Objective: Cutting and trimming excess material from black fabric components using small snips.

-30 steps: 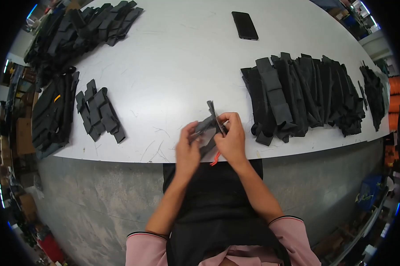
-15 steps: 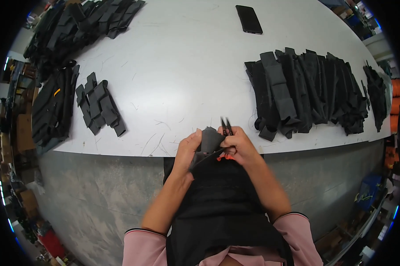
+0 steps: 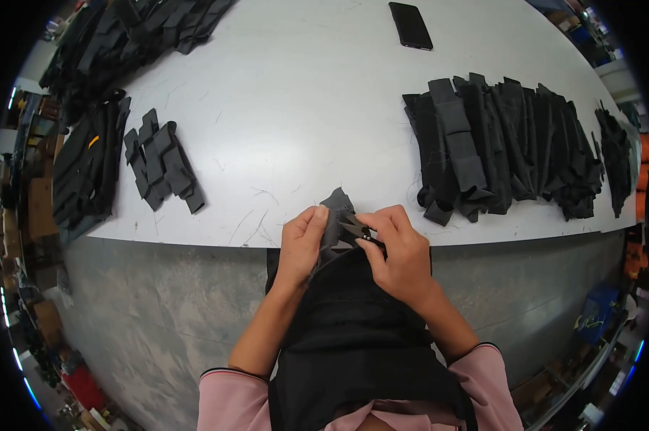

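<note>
Fabric piece (image 3: pixel 334 203), dark grey, held over the near edge of the white counter (image 3: pixel 288 93), pointed tip toward twelve o'clock, lower part hanging toward six above a black apron (image 3: pixel 360 337). Pinched under thumb and fingers of the left-hand grip (image 3: pixel 301 244) at eight o'clock; met from four o'clock by the right-hand grip (image 3: pixel 402 253), closed around small dark snips (image 3: pixel 356 228), blades at the cloth, actual contact hard to tell. Looks light, soft and pliant, perhaps stiffer along the edges; likely to fold rather than slip or break. Best taken by the long left edge, clear of the blades. Outward from the fabric: overlapping dark strips (image 3: pixel 511 144) toward two o'clock, narrow dark bundle (image 3: pixel 614 161) beyond; black phone (image 3: pixel 411 26) toward one; large dark heap (image 3: pixel 141 43) between ten and eleven; smaller strip cluster (image 3: pixel 164 164) near ten; yellow-tabbed bundle (image 3: pixel 87 176) toward nine. Loose threads (image 3: pixel 258 226) near at nine, apt to cling. Chief obstruction: snips and right fingers, hiding part of the cloth.
</note>
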{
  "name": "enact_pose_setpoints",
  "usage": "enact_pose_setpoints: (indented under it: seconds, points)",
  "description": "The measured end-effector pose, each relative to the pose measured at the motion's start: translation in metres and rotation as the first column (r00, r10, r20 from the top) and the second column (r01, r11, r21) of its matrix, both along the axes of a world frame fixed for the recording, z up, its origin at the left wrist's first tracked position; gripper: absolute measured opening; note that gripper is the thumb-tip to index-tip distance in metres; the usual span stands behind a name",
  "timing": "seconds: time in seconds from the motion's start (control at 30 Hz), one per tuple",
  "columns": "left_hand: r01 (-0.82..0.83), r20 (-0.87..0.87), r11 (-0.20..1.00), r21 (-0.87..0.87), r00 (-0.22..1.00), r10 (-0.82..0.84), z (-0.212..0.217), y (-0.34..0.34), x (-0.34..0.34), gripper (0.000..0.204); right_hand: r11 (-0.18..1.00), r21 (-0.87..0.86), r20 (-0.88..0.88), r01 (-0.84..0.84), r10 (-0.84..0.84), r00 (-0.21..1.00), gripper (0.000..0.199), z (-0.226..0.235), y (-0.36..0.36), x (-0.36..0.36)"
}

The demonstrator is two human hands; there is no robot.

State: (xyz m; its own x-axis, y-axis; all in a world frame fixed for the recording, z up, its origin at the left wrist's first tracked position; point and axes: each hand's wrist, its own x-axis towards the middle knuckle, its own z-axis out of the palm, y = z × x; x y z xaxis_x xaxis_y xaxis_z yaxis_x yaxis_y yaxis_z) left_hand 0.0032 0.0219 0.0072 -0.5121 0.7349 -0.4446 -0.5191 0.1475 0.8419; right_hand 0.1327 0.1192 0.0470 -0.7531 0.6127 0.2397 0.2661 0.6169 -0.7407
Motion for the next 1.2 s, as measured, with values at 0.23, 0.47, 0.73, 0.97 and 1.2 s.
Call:
enact_pose_setpoints:
  seconds: [0.23, 0.47, 0.73, 0.97, 1.2]
  points:
    - [0.014, -0.069, 0.997, -0.072, 0.997, -0.019, 0.005, -0.003, 0.003, 0.029, 0.995, 0.103, 0.012, -0.01, 0.009, 1.0, 0.03, -0.003, -0.003, -0.005]
    - [0.031, -0.081, 0.996, -0.083, 0.996, -0.038, 0.004, -0.004, 0.001, 0.029, 0.997, -0.023, -0.038, 0.075, -0.075, 0.996, 0.023, -0.004, -0.003, -0.003]
    - [0.046, 0.022, 0.994, -0.097, 0.999, -0.045, 0.01, -0.003, -0.004, 0.03, 0.979, -0.201, -0.089, 0.034, -0.053, 0.995, 0.019, -0.001, 0.001, -0.004]
    - [0.313, 0.409, 0.95, -0.018, 0.869, -0.278, -0.002, -0.018, -0.024, 0.029, 0.962, 0.03, 0.047, -0.27, 0.268, 0.962, 0.019, 0.013, 0.024, -0.003]
    - [0.372, 0.412, 0.928, 0.003, 0.845, -0.34, 0.001, -0.014, -0.021, 0.03, 0.854, 0.118, 0.127, -0.506, 0.493, 0.861, 0.025, 0.024, 0.044, -0.008]
